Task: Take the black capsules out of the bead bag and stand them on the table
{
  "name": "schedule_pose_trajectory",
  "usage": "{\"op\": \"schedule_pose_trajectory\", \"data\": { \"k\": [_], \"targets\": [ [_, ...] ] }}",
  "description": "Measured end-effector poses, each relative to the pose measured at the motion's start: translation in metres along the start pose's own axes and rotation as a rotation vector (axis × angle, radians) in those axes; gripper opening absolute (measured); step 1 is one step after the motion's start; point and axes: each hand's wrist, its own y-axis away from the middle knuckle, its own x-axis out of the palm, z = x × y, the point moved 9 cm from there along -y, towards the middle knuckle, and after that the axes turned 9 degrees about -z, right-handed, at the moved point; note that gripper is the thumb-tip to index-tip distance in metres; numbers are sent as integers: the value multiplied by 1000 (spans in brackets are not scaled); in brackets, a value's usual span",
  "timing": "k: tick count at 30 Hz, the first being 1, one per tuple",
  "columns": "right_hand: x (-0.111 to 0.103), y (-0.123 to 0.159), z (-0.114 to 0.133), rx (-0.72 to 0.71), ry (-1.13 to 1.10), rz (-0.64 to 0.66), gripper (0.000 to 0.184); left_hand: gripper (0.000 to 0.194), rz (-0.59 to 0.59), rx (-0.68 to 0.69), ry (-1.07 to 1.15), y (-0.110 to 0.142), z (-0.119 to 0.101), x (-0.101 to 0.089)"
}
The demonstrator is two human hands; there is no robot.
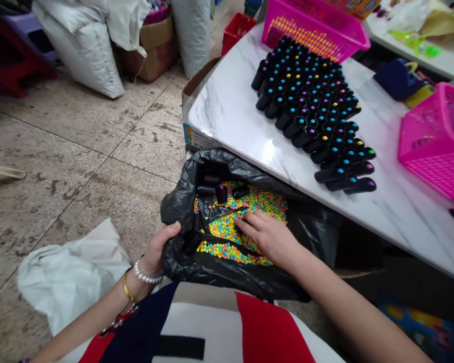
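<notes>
A box lined with a black plastic bag [227,159] lies in front of me, holding many small colourful beads [265,201]. My left hand [162,244] grips its left rim, thumb over the plastic. In the beads, the bent fingers of my right hand [263,232] are drawn together. A dark bit shows under the fingertips; what it is stays hidden. Several black tubes [222,194] lie on the beads at the box's far left. On the table, black tubes filled with beads [306,101] stand in a dense block, the nearest ones leaning.
The white marbled table [242,121] overhangs the box's far side. Pink baskets stand on it, one at the back [318,30] and one at the right [435,146]. A white sack [75,272] lies on the floor at left; stuffed sacks [83,45] stand behind.
</notes>
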Motion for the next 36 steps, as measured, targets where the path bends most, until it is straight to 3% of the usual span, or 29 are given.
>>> {"op": "schedule_pose_trajectory", "data": {
  "k": [3,11,15,18,23,26,30,36],
  "targets": [
    [10,1,11,-36,-202,64,31,18,24,20,-24,0,-2,4],
    [-8,25,-35,421,-681,-111,30,15,-13,24,-45,-7,0,-7],
    [-19,34,-39,491,-801,-192,27,12,-72,42,-38,-7,-2,-11],
    [-40,35,-44,517,-708,-340,27,10,-93,55,-43,-6,-4,-11],
    [-95,41,-59,630,-425,-632,26,13,-139,65,-77,-9,-4,-19],
    [-118,43,-51,554,-240,-765,32,15,-143,94,-103,-12,-5,-26],
    [-101,36,-27,282,-140,-637,47,15,-141,90,-95,-14,-5,-30],
    [-90,47,-29,278,-125,-643,51,18,-120,58,-89,-14,-3,-24]
  ]
}}
